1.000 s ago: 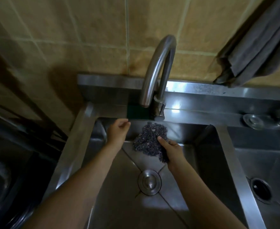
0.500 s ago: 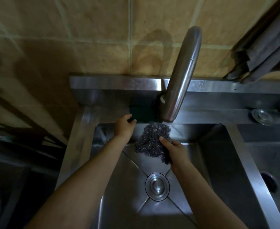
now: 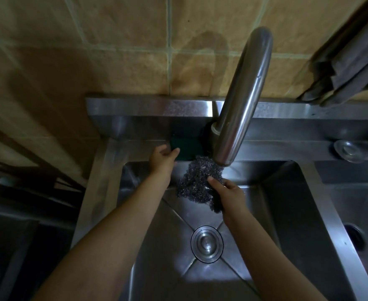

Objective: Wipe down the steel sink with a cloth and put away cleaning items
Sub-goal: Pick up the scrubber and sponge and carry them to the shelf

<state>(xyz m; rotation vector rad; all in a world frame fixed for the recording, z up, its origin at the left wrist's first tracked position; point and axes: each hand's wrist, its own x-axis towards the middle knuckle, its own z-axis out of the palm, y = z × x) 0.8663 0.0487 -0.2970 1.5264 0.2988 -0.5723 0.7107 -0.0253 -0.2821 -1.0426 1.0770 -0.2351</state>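
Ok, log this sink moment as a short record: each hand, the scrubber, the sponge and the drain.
left hand: touches the green sponge
green sponge: on the sink's back ledge, left of the faucet base
right hand: pinches the mesh scrubber
mesh scrubber: held just under the faucet spout, above the sink basin
drain: middle of basin floor, uncovered

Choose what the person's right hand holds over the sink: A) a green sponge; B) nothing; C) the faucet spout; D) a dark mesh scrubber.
D: the right hand pinches the dark mesh scrubber just below the faucet spout, while the green sponge lies on the back ledge by the left hand.
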